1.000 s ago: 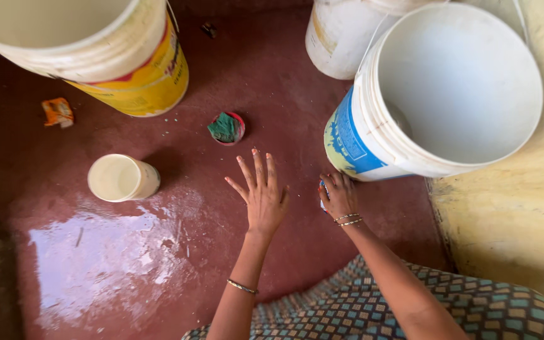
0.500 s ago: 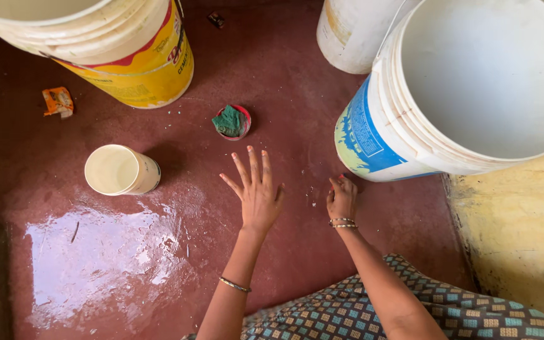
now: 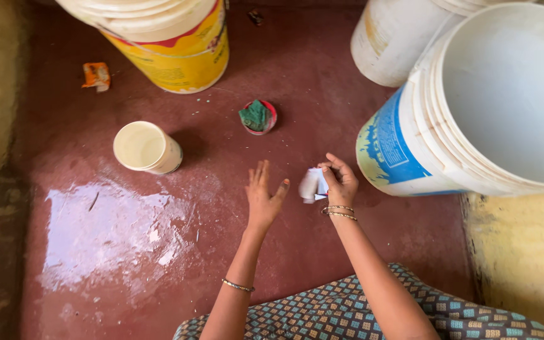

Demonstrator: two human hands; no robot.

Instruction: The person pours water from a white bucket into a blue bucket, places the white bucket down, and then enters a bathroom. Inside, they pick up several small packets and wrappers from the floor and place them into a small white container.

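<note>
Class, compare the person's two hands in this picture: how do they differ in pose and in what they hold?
The left hand is open, fingers spread, holding nothing; the right hand is pinched shut on a small white packet. The left hand is above bare red floor; the right is beside the blue-labelled white bucket. Both wrists wear bangles.

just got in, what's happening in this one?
A person crouches over a dark red floor, part of it wet. The right hand pinches a small white packet just above the floor, beside a tilted blue-and-white bucket. The left hand is open, fingers spread, holding nothing, next to the packet. Further off stand a cream cup, a yellow bucket and a small red dish holding a green scrubber.
</note>
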